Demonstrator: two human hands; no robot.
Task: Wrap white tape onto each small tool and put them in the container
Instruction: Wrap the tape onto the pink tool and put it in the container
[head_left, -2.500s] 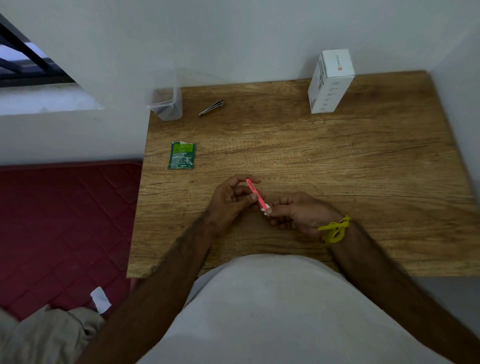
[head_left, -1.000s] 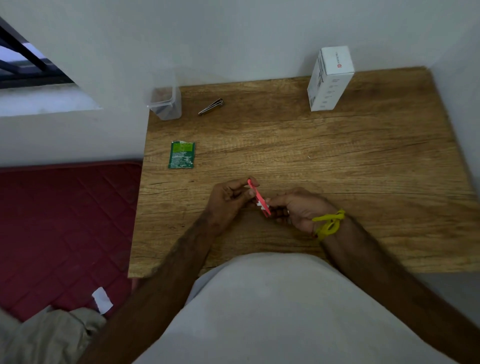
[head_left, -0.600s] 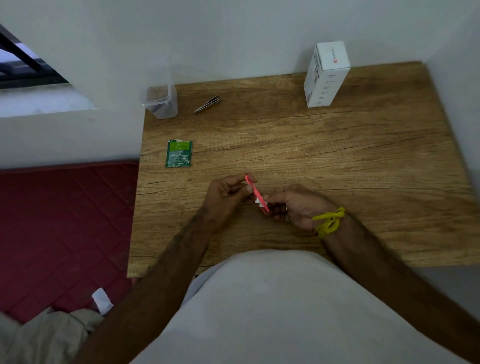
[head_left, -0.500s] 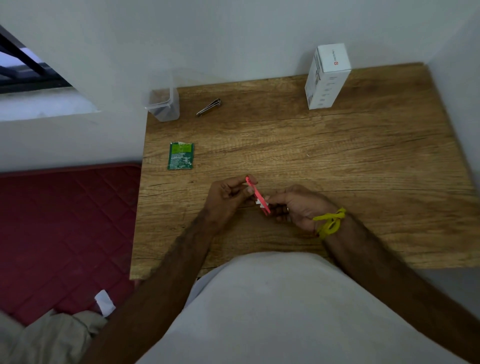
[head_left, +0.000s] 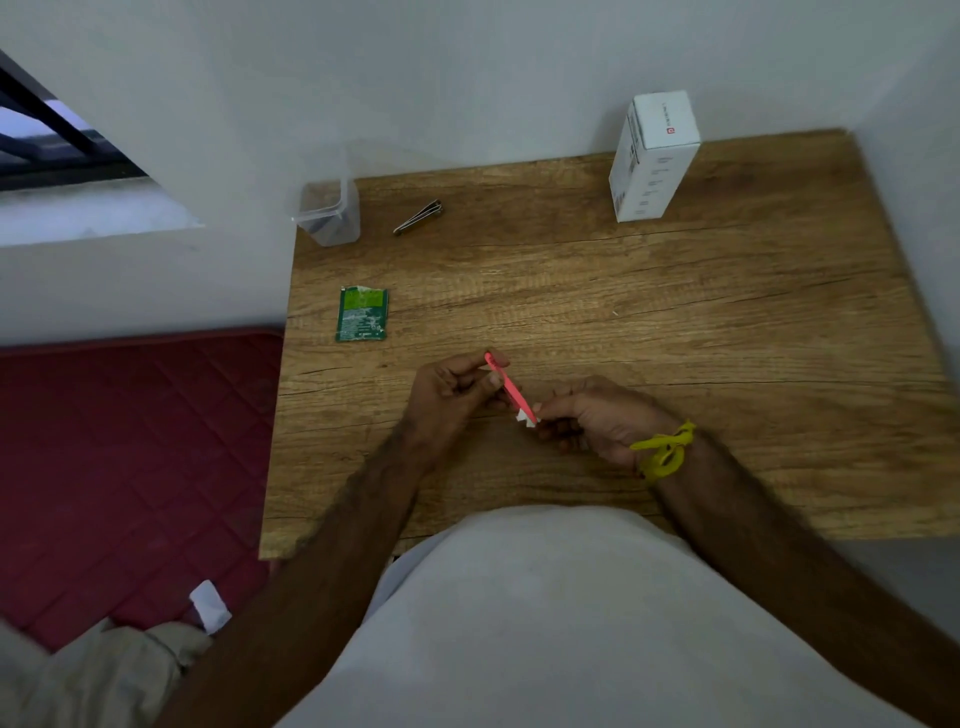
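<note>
A thin pink tool is held slanted above the middle of the wooden table. My left hand pinches its upper end. My right hand pinches its lower end, where a scrap of white tape sticks out. A clear plastic container stands at the table's far left corner. A metal nail clipper lies just right of it.
A green sachet lies on the table's left side. A white box stands upright at the back right. Walls close the back and the right. A red mattress lies left of the table.
The pink tool has turned a little in my fingers, and the white tape shows at its lower end again. Both hands stay at the same spot on the table.
</note>
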